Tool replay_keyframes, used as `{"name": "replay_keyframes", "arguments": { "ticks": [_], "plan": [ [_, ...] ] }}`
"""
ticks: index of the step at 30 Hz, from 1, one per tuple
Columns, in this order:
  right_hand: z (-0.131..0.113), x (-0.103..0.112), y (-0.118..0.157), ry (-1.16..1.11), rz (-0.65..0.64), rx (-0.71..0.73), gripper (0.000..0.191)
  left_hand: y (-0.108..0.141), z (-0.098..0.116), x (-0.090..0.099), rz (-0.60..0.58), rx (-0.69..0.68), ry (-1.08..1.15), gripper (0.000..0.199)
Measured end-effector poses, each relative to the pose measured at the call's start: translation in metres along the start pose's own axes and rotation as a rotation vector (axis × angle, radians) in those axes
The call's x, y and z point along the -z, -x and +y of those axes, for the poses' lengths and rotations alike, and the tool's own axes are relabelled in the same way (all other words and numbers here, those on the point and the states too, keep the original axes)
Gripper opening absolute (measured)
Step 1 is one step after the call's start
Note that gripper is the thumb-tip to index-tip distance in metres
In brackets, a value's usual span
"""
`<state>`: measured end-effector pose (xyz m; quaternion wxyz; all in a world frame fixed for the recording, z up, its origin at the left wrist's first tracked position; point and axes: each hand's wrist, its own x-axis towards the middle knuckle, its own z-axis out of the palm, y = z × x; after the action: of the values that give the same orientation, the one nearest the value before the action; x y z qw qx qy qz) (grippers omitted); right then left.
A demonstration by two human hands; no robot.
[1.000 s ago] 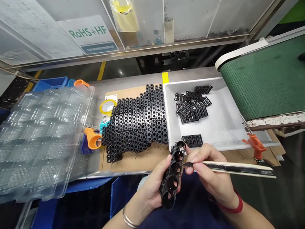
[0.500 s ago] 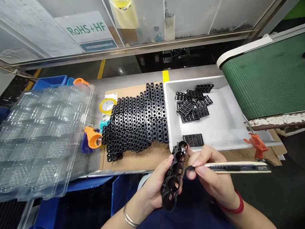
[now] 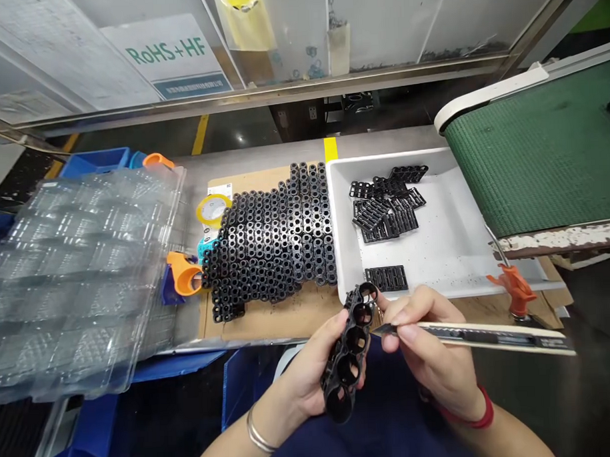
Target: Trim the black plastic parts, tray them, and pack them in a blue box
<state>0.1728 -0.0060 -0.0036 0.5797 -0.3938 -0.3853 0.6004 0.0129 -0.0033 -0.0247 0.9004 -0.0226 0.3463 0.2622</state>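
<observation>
My left hand (image 3: 315, 371) holds a black moulded plastic part (image 3: 350, 353), a strip of round holes, upright between fingers and palm. My right hand (image 3: 426, 344) pinches a long snap-off utility knife (image 3: 493, 336), and its blade tip (image 3: 383, 329) is at the part's right edge, touching or very close. A red band circles my right wrist, and a metal bangle circles my left. Behind my hands, a large mass of similar black parts (image 3: 270, 246) lies on cardboard (image 3: 288, 322). A white tray (image 3: 450, 250) holds several flat black pieces (image 3: 384, 212).
A transparent blister tray (image 3: 81, 283) lies to the left, next to an orange tape dispenser (image 3: 185, 273) and a yellow tape roll (image 3: 213, 210). A green conveyor belt (image 3: 533, 160) runs at the right. An orange-handled tool (image 3: 514, 289) stands by the tray. Blue bins sit lower left.
The knife has tilted, with its far end lower at the right. The scene has shifted slightly in the view. The black part stays in my left hand.
</observation>
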Motion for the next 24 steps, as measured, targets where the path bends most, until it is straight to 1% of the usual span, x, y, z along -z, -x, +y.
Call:
{"name": "replay_keyframes", "arguments": {
  "ticks": [5,7,10,12,17,20,24],
  "plan": [
    [-0.0034,-0.0007,0.0007,0.075,0.009,0.041,0.007,-0.0031,-0.0014,0.0007,0.017,-0.006,-0.04,0.049],
    [-0.0043,-0.0012,0.0007,0.109,0.021,0.057,0.008,-0.0016,-0.0002,-0.0014,0.033,-0.003,-0.06,0.046],
    [-0.0044,-0.002,0.0006,0.131,0.033,0.063,0.008,0.0015,0.0016,-0.0047,0.065,0.011,-0.078,0.037],
    [-0.0042,-0.0021,0.0008,0.127,0.02,0.05,0.008,0.0021,0.0015,-0.0049,0.061,0.006,-0.061,0.036],
    [-0.0046,-0.0008,0.0011,0.091,-0.017,0.023,0.008,0.0,-0.0005,-0.0007,0.006,0.001,-0.041,0.046],
    [-0.0042,0.0004,0.0012,0.066,-0.03,0.001,0.008,0.0,-0.0007,-0.0002,0.014,0.003,-0.038,0.05],
    [-0.0024,0.0014,0.0017,0.025,-0.008,-0.015,0.006,0.0005,-0.0004,-0.0019,0.033,0.001,-0.028,0.053]
  ]
}}
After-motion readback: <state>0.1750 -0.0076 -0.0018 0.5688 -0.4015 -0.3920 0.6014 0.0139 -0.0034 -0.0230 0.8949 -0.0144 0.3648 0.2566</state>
